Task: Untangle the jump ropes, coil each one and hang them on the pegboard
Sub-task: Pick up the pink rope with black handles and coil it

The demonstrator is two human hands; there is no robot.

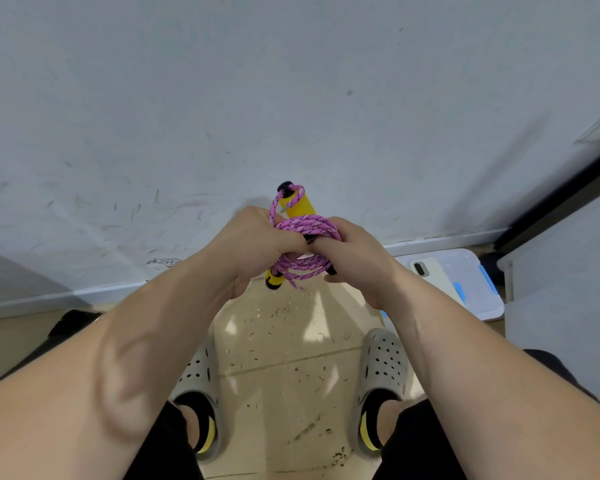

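Observation:
A pink braided jump rope [307, 226] with yellow handles is wound into a tight bundle in front of me, held up before a pale wall. One yellow handle [300, 202] with a black cap sticks up out of the coils; the other handle end [273, 280] pokes out below. My left hand [257, 244] grips the bundle from the left. My right hand [352, 252] holds the coils from the right, fingers curled round the strands. No pegboard and no second rope show in this view.
The scuffed pale wall [222, 98] fills the upper view, with a baseboard below. A white lidded box [471, 282] with a phone [430, 275] on it sits on the floor at the right. My feet in grey clogs [381, 382] stand on the beige tiled floor.

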